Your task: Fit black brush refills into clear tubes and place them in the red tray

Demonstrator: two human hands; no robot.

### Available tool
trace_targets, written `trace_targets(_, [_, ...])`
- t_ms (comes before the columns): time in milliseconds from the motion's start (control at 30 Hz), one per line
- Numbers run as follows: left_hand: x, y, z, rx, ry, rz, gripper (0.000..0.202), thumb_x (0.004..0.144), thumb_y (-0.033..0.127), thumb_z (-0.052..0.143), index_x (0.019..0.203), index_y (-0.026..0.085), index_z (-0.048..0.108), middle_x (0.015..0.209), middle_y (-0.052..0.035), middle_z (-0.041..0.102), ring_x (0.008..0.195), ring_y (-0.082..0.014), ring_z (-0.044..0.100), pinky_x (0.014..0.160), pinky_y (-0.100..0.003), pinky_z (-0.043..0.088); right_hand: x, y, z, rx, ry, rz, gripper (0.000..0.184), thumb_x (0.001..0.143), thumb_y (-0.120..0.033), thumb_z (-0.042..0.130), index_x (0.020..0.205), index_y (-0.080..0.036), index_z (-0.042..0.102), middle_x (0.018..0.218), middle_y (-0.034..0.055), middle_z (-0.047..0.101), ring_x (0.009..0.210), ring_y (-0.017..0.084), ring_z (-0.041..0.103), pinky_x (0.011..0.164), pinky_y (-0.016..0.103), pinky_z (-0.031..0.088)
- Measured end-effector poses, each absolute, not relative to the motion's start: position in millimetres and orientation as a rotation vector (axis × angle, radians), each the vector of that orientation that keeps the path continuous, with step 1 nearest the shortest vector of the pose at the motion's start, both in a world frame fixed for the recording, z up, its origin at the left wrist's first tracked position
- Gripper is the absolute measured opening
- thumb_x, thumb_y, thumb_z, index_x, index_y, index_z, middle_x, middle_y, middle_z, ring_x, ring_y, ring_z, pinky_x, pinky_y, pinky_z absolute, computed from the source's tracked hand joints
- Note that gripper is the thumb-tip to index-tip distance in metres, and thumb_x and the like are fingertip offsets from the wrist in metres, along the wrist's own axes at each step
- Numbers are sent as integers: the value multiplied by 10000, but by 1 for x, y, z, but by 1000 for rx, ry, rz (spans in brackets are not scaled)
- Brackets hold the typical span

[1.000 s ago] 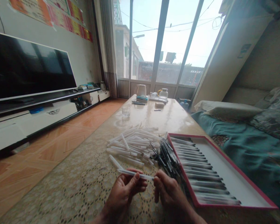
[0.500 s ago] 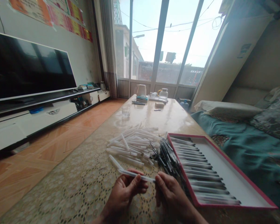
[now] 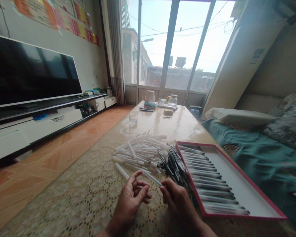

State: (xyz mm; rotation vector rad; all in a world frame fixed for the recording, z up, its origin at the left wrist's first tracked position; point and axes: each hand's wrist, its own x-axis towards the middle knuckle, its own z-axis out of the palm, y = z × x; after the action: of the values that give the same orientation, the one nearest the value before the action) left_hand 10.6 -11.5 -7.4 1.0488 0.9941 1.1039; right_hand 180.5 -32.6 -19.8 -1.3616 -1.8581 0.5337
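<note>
Between the thumb and fingers of my right hand (image 3: pixel 179 199) is one end of a slim whitish pen (image 3: pixel 151 177), its other end pointing up and left. My left hand (image 3: pixel 132 199) is beside it, palm turned inward, fingers loosely bent and apart, holding nothing. A loose white pen tube (image 3: pixel 121 170) lies on the table just beyond the left fingers. Past both hands spreads a pile of translucent white tubes (image 3: pixel 140 151). Thin dark rods (image 3: pixel 175 166), like refills, are heaped right of it. A pink-rimmed tray (image 3: pixel 251 181) on the right holds a row of dark-ended pens (image 3: pixel 209 174).
The long table (image 3: pixel 88 184) has a patterned cover. A drinking glass (image 3: pixel 133 119) stands beyond the tubes; a kettle (image 3: pixel 149 96) and a glass jug (image 3: pixel 172 99) are at the far end. A teal-covered couch (image 3: pixel 256 144) runs along the right, beside the tray.
My left hand has let go of the pen, its fingers opening. My right hand still grips the pen, which now tilts up and away to the left.
</note>
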Motion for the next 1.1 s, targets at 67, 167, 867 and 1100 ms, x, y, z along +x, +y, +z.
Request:
trace_targets(67, [7,-20,4,1164,1092,1038,518,718,302,637,1199,185,484,899,-75,620,624,-185,641,532,-298,502,181,-33,-18,-1416,-1767,542,271,927,-347,365,750,-191,500,544,-31,513,479,107,489,489,201,358])
trace_targets(167, [2,-34,25,1585,1072,817,336,739,218,583,1073,203,601,917,-98,643,634,-191,629,553,-298,498,180,-32,-18,-1448,-1637,544,268,922,-378,361,816,-182,510,541,-27,513,484,122,503,494,215,370])
trace_targets(867, [36,57,-1,2350,1173,929,203,789,61,428,801,194,580,882,-74,605,920,-240,536,833,-386,409,187,-26,-20,-1458,-1386,715,223,892,-363,367,990,-170,422,598,-17,579,399,112,495,392,207,387])
trace_targets(1100, [14,23,3,1593,1199,1145,203,799,304,509,934,166,573,618,8,554,542,-148,537,511,-258,426,188,-31,-14,-1541,-1655,428,163,873,-235,312,826,-201,464,601,-11,543,535,151,538,524,241,361])
